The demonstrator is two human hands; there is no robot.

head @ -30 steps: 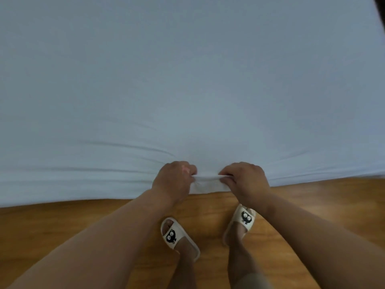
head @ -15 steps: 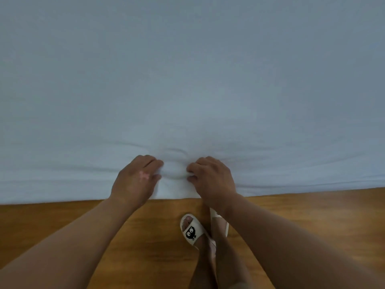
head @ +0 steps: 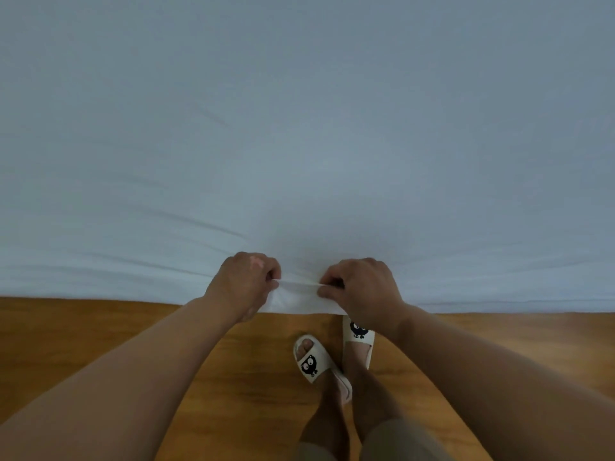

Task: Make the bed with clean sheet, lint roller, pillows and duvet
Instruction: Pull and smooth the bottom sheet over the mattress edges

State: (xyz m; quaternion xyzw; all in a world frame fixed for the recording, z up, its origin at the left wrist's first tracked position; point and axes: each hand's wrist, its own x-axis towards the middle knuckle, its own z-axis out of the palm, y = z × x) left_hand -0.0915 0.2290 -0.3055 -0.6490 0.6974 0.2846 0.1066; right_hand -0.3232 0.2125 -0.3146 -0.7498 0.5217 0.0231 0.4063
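Note:
A white sheet covers the whole bed and fills the upper two thirds of the head view. Its near edge hangs over the side of the bed. My left hand grips that edge with curled fingers. My right hand pinches the same edge a short way to the right. A taut fold of sheet stretches between the two hands, and creases fan out from them to the left and right. No pillows, duvet or lint roller are in view.
A wooden floor runs along the bed's near side. My feet in white slippers with a black cartoon print stand close together just below my right hand.
Half a second ago both hands lay on the sheet's top near the edge. Now they have closed on the hanging edge and pulled it taut. My feet have shifted to the right.

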